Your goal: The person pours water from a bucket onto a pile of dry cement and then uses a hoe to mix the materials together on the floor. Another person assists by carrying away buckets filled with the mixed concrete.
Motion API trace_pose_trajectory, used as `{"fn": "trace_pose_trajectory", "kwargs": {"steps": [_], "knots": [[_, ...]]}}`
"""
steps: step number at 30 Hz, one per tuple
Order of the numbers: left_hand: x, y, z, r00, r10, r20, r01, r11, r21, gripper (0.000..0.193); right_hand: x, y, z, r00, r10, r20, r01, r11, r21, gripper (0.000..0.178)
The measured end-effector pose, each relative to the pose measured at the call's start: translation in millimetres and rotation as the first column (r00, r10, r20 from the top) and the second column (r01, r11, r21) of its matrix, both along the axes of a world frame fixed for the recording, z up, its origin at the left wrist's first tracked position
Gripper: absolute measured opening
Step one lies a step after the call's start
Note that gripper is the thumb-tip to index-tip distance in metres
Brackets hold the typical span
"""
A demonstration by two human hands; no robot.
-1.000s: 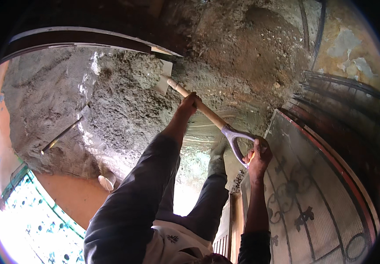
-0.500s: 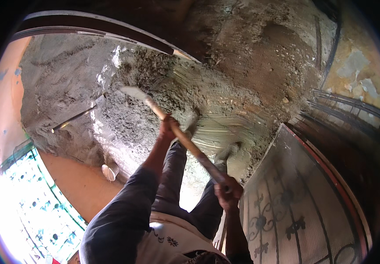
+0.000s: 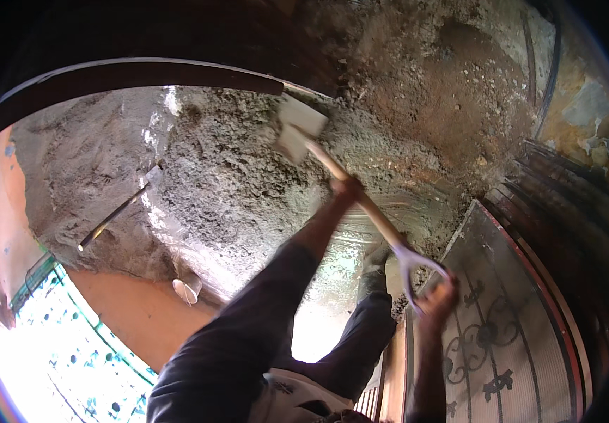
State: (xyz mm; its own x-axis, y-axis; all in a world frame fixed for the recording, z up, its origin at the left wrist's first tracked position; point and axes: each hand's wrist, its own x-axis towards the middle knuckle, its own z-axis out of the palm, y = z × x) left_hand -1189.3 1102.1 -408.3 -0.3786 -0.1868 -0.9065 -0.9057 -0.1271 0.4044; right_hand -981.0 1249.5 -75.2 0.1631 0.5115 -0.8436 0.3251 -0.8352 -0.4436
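I hold a shovel [image 3: 382, 224] across my front, its pale flat blade [image 3: 303, 118] blurred over the rough grey wet mix [image 3: 237, 151] near the dark panel. My left hand [image 3: 347, 189] is wrapped round the wooden shaft partway down. At the upper end, my right hand [image 3: 437, 299] grips the light-coloured D-shaped handle. Whether the blade carries any mix I cannot tell. My legs stand in the mix, one shoe [image 3: 375, 259] showing between my arms.
A second long-handled tool [image 3: 117, 215] lies on the grey mix at left. A white container [image 3: 187, 290] sits by the orange wall [image 3: 117, 303]. At right leans a metal door with scrollwork [image 3: 505, 310]; a dark panel [image 3: 177, 74] spans the far side. Brown rubble [image 3: 459, 92] lies far right.
The shovel's blade has swung right and farther away, toward the dark panel's end. Both hands have moved right with the shaft, my right hand rising with the handle.
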Motion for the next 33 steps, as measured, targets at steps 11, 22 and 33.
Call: {"fn": "trace_pose_trajectory", "kwargs": {"steps": [11, 22, 33], "knots": [[-172.3, -38.1, -1.7, 1.000, 0.005, -0.003, -0.004, 0.939, 0.343, 0.013, -109.3, -12.5, -101.1, 0.879, 0.421, -0.222, -0.330, 0.875, 0.354, 0.028], [-108.8, -69.9, 134.3, 0.945, 0.328, 0.003, -0.233, 0.663, 0.712, 0.018, -38.3, 19.6, -31.8, 0.259, 0.955, 0.145, -0.563, 0.027, 0.826, 0.029], [-38.6, -148.9, 290.8, 0.817, 0.569, -0.093, -0.295, 0.551, 0.780, 0.021, 33.2, -32.9, 42.3, 0.008, 0.998, 0.064, -0.429, -0.055, 0.902, 0.038]]}}
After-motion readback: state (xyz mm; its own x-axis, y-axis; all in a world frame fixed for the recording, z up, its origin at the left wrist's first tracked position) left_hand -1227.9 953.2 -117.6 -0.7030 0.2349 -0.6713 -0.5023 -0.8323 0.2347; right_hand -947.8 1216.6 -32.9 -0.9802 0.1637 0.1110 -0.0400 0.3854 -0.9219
